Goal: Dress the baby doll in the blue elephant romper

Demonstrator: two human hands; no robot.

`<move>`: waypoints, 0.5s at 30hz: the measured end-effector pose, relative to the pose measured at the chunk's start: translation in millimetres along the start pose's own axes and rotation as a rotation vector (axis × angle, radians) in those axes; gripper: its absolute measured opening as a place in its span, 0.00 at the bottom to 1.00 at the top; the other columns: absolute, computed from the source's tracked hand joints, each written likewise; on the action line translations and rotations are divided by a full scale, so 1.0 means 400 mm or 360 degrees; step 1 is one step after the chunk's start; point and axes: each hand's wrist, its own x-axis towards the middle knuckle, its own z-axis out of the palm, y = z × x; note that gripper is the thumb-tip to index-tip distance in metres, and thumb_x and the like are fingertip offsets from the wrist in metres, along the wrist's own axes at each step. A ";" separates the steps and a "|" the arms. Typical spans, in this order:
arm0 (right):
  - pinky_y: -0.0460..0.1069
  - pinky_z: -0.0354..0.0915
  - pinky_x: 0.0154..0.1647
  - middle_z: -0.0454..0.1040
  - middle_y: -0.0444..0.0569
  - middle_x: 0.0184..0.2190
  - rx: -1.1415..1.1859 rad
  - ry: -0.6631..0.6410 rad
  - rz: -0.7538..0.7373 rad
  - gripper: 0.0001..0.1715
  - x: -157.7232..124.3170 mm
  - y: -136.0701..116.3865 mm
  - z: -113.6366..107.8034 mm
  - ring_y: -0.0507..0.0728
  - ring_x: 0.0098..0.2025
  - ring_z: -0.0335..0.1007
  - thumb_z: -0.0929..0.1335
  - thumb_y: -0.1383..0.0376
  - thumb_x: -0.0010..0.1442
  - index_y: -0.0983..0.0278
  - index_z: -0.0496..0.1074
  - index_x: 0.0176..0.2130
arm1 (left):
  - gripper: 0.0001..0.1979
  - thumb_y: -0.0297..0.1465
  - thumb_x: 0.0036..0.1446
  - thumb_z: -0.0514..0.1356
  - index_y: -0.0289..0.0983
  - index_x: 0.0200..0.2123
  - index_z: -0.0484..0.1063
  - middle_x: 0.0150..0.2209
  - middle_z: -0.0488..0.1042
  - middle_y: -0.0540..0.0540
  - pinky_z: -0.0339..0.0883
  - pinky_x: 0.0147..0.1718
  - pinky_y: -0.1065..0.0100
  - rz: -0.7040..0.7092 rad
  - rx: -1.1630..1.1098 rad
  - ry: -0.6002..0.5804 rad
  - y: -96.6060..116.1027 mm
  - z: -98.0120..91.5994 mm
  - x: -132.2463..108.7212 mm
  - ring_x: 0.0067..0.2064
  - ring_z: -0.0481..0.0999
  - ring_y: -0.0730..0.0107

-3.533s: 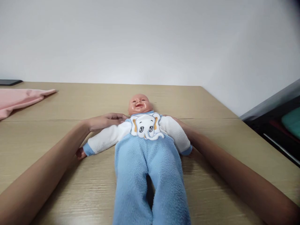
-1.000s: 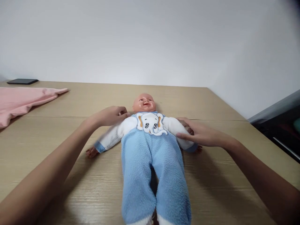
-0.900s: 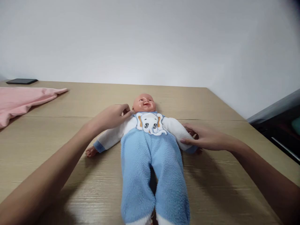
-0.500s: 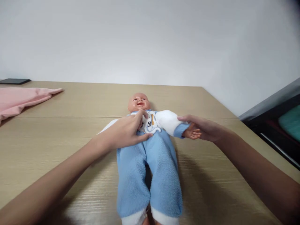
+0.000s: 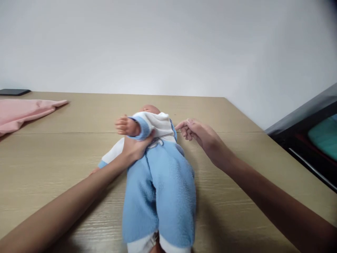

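A baby doll (image 5: 168,175) in a blue and white fleece outfit lies on the table, its body turned towards the left. One sleeved doll arm crosses the chest and hides most of the face. My left hand (image 5: 135,149) grips the doll at the chest beneath that arm; the thumb shows against the white top, and the other fingers are hidden. At the doll's right side is my right hand (image 5: 196,133), with its index finger stretched to the blue trim and the other fingers loosely bent. It holds nothing; whether the fingertip touches the cloth I cannot tell.
Pink cloth (image 5: 26,112) lies at the left of the wooden table (image 5: 86,116). Behind it, a flat dark device (image 5: 14,92) sits by the white wall (image 5: 158,45). A black-framed object with a teal surface (image 5: 323,135) stands beyond the table's right edge.
The doll has rolled towards the left, and its arm has swung across its chest. My right hand has let go of that arm and moved left to the doll's side.
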 end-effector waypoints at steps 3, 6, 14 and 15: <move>0.53 0.65 0.49 0.70 0.47 0.37 0.0076 0.0288 -0.0042 0.16 -0.030 0.055 0.010 0.58 0.41 0.65 0.67 0.51 0.74 0.59 0.75 0.41 | 0.29 0.54 0.57 0.62 0.47 0.57 0.73 0.59 0.82 0.47 0.75 0.58 0.50 0.0039 -0.0413 0.0459 0.003 0.024 0.003 0.69 0.73 0.40; 0.54 0.66 0.49 0.70 0.46 0.37 0.0073 0.0364 -0.0082 0.12 -0.067 0.123 0.034 0.59 0.42 0.68 0.68 0.53 0.73 0.58 0.72 0.41 | 0.31 0.57 0.59 0.51 0.45 0.55 0.73 0.54 0.83 0.46 0.78 0.46 0.54 0.0139 -0.0578 0.0449 0.024 0.052 0.001 0.56 0.81 0.45; 0.61 0.69 0.65 0.75 0.51 0.58 0.0095 -0.0068 -0.0345 0.22 -0.143 0.215 0.090 0.64 0.61 0.72 0.69 0.48 0.76 0.52 0.69 0.62 | 0.20 0.50 0.55 0.62 0.45 0.22 0.60 0.16 0.55 0.52 0.66 0.26 0.60 -0.0038 -0.0961 0.0377 0.027 0.021 -0.015 0.21 0.60 0.67; 0.62 0.69 0.67 0.74 0.51 0.59 0.0100 -0.0076 -0.0356 0.24 -0.146 0.218 0.095 0.65 0.62 0.72 0.70 0.48 0.75 0.52 0.67 0.63 | 0.19 0.48 0.55 0.63 0.44 0.22 0.62 0.17 0.58 0.52 0.69 0.27 0.60 -0.0052 -0.0980 0.0348 0.031 0.007 -0.022 0.21 0.59 0.68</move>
